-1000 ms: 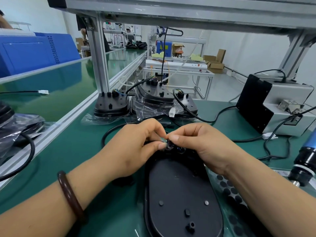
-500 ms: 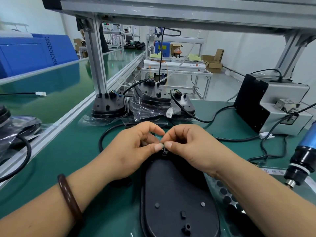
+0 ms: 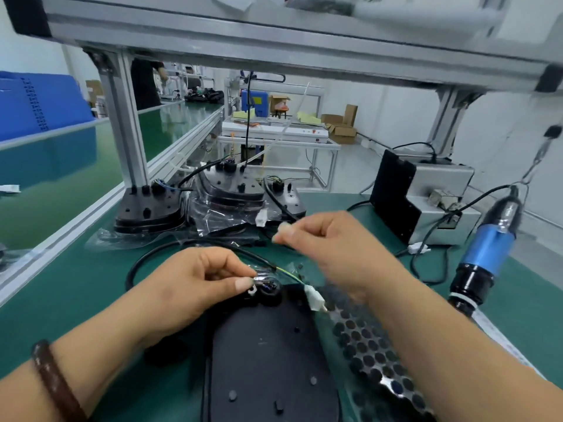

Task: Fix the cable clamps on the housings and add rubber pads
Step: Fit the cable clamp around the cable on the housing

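Black housing [image 3: 268, 345] on the green table [image 3: 91, 300]! Silvery clamp [image 3: 259, 280] at its far end, black-dotted pad sheet [image 3: 365, 354] right of it, blue screwdriver [image 3: 490, 248] beyond, brown bracelet [image 3: 54, 382] left.

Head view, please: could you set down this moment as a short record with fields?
left hand: pinches the cable clamp at the far end of the housing
right hand: held above the bench, fingertips pinched; contents too blurred to tell
housing: black, flat on the green bench
rubber pad sheet: right of the housing, partly under the right forearm
screwdriver: blue, hanging at right, untouched
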A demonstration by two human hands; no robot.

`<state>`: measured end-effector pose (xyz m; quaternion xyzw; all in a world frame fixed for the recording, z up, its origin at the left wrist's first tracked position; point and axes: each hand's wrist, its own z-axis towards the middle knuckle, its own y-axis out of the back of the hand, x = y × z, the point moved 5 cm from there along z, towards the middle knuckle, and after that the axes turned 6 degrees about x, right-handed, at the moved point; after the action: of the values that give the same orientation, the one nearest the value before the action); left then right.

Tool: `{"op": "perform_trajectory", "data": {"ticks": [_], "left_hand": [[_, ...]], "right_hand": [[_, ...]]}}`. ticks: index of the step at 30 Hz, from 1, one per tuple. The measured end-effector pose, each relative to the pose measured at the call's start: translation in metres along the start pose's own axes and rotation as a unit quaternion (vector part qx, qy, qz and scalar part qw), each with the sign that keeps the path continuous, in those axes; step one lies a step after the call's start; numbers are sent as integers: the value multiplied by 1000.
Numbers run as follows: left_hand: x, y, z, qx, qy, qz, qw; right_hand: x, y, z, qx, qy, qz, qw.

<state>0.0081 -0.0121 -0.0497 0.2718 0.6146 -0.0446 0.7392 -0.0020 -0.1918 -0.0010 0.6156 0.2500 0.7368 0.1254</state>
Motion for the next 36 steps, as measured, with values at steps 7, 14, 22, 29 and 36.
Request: {"op": "perform_trajectory", "data": {"ticks": [7,14,22,29,36], "left_hand": [[-3,-1,0,-2,20,-12,1000],[-5,-1,-2,-5,25,-20,999],[0,0,-4,-3,28,-30,999],[0,1,-5,-4,13,-17,1000],[-11,3,-6,14,-12,76,997]], "right_hand": [[13,131,-10,-160,14,7,987],[-76,67,47,-63,-162,-260,950],[-101,58,62,-53,-165,-309,935],[-111,56,72,-45,-150,-293,943],[-79,47,61,-79,-62,-217,971]]}}
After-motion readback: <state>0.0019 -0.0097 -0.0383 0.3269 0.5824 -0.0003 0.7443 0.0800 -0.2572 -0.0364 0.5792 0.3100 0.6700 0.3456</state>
